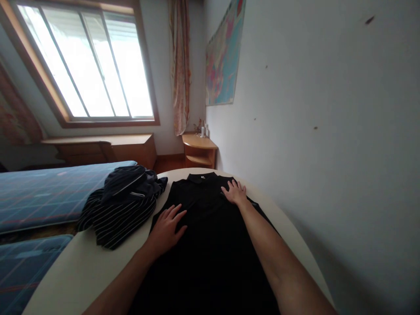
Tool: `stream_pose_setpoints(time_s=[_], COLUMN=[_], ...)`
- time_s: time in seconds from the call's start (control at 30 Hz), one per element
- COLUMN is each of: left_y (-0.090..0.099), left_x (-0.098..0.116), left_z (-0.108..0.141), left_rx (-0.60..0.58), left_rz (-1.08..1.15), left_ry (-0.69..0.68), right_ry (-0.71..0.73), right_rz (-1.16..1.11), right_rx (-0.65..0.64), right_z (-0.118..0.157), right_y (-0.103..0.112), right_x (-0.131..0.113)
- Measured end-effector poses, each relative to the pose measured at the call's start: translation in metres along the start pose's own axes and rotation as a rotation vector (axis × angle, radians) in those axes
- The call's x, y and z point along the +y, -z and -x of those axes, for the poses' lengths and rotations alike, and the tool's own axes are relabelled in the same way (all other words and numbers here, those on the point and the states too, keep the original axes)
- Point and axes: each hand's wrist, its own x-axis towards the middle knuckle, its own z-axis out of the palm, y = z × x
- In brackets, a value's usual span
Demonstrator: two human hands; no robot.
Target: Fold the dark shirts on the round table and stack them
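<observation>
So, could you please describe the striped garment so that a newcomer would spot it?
On the pale table, look beside the blue plaid mattress. The striped garment lies crumpled there, partly under a dark piece. Its thin white stripes set it apart from the black shirt spread flat beside it.

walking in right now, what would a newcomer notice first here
The bright window at the upper left stands out first. Then comes the black collared shirt spread on the pale round table, with the left hand and right hand resting on it. Left of the shirt, a heap of dark striped clothes catches the eye too.
</observation>
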Motion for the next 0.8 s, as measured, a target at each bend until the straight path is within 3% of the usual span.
stream_pose_setpoints(time_s=[0.13,0.27,0.5,0.63,0.8], left_y=[-0.001,-0.005,-0.016,-0.021,-0.02], left_x=[0.006,0.009,0.012,0.006,-0.004], left_z=[-0.001,0.002,0.006,0.002,-0.016], left_rx=[0.005,0.033,-0.046,-0.054,-0.099], left_rz=[-0.019,-0.073,-0.129,-0.13,-0.111], left_ry=[0.038,0.122,0.288,0.283,0.286], right_ry=[0.111,0.2,-0.016,-0.03,-0.065], right_rz=[0.009,0.026,0.028,0.023,0.004], right_rx=[0.165,0.18,-0.114,-0.205,-0.221], right_z=[0.016,0.047,0.096,0.096,0.08], right_y=[0.007,0.012,0.008,0.007,0.007], right_x=[-0.004,-0.015,-0.02,-0.016,-0.018])
